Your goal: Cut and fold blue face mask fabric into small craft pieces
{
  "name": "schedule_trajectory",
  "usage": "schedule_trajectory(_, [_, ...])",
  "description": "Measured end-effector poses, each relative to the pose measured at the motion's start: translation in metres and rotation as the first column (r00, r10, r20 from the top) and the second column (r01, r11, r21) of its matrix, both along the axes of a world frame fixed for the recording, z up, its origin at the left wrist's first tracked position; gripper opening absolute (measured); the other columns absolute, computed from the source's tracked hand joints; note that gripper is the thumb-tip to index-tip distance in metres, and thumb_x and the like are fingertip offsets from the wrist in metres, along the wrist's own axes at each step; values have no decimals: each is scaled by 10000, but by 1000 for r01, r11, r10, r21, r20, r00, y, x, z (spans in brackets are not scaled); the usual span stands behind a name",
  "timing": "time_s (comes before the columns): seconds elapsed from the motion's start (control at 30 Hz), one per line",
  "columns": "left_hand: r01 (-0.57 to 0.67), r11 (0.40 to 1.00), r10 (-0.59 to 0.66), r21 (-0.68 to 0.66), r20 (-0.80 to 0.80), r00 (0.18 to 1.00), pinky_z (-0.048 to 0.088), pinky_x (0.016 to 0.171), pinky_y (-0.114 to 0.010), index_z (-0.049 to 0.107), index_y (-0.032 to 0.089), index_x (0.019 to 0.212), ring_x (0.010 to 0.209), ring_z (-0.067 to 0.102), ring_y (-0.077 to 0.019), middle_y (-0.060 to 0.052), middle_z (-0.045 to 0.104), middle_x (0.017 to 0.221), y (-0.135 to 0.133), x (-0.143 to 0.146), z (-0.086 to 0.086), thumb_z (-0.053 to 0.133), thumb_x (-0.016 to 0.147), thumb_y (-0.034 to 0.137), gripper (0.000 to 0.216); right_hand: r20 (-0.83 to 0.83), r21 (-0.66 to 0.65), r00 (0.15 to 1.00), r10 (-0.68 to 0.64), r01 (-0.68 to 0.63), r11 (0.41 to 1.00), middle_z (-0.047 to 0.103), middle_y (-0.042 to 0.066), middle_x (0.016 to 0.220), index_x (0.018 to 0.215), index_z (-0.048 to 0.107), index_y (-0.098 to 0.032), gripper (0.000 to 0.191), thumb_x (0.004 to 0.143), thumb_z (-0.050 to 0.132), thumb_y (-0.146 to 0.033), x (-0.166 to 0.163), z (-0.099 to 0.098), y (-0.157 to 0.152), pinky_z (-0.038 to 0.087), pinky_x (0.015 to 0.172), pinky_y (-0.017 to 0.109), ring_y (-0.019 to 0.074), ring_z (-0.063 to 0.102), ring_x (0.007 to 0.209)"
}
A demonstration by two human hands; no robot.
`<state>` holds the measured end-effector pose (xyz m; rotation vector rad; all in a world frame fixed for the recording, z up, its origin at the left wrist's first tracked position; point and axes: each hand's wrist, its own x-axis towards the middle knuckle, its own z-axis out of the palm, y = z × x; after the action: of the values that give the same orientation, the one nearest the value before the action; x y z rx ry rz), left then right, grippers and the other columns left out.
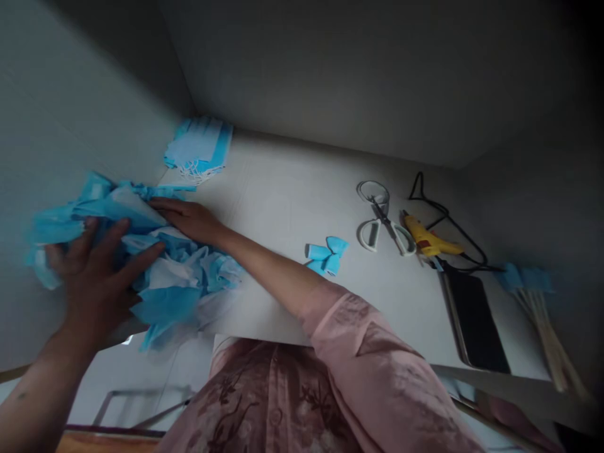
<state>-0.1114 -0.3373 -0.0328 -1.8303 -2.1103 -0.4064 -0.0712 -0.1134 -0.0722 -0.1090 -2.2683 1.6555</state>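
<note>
A heap of crumpled blue and white fabric pieces point(174, 305) lies at the table's left end, some hanging over the front edge. My left hand point(101, 270) rests on the heap's near side, fingers spread apart. From the right, my right hand point(191, 220) reaches into the far side of the heap, its visible fingers stretched out. Fabric partly hides its fingertips. Behind the heap sits a stack of blue and white face masks point(201, 141) with white ear loops. Several small rolled blue fabric pieces point(328, 255) lie near the middle of the table.
To the right are scissors with white handles point(372, 233), a yellow glue gun point(431, 239) with a black cord point(446, 217), and a dark phone point(476, 318). Several sticks with blue tops point(542, 321) lie at the far right. Grey walls point(321, 69) enclose the white table point(278, 189).
</note>
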Motion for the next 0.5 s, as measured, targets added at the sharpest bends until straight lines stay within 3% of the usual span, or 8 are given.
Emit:
schedule_trajectory(0.13, [-9,1000,10,20,-18,1000,194,1110,-759,115,599,1569,1539,155,-514,39,88,1741,2,1,1,650,812,282,979,47,83,999,13,-16,996,613,-16,1469,1285,692,-229,313,993,578,-237,-6,-1,-6,365,1204,297,172,547,1394])
schedule_trajectory(0.27, [-12,997,9,-73,-31,999,212,1102,-746,115,520,1601,1532,178,-517,-65,141,1730,6,6,6,601,856,265,925,44,153,995,85,-91,984,645,10,1435,1266,693,-200,305,990,565,-188,2,11,14,411,1153,270,162,586,1349])
schedule_trajectory(0.4, [-83,971,70,-226,-66,995,186,1108,-738,375,279,1561,1518,241,-500,-215,276,1660,8,13,18,473,916,215,655,-65,186,997,51,-38,982,686,53,1378,1243,699,-147,301,1029,500,-217,27,25,49,412,1142,272,152,613,1303])
schedule_trajectory(0.5, [-123,931,90,-343,-108,990,231,1098,-717,475,207,1491,1521,255,-479,-228,292,1651,8,17,33,332,971,181,540,-124,129,989,-77,93,987,700,11,1351,1227,715,-173,303,1024,493,-206,52,36,68,398,1140,265,137,591,1315])
